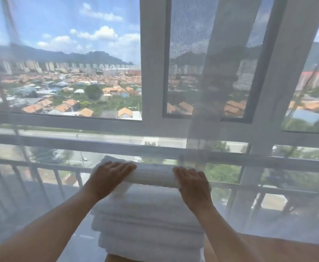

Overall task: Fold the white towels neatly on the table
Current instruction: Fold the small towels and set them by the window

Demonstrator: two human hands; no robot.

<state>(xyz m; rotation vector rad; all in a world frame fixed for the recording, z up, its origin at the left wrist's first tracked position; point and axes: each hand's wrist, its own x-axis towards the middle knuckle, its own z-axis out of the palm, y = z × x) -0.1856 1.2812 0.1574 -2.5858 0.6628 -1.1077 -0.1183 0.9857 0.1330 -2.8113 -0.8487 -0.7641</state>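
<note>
Here both hands lay flat, fingers straight, on the top towel: the left hand pressed its left end, the right hand its right end. It sat on a stack of folded white towels on the table, before a curtained window.

rolled towel on towel stack, window behind.

white towels, pale sheer curtain, white window frame, brown table, orange roofs
</note>
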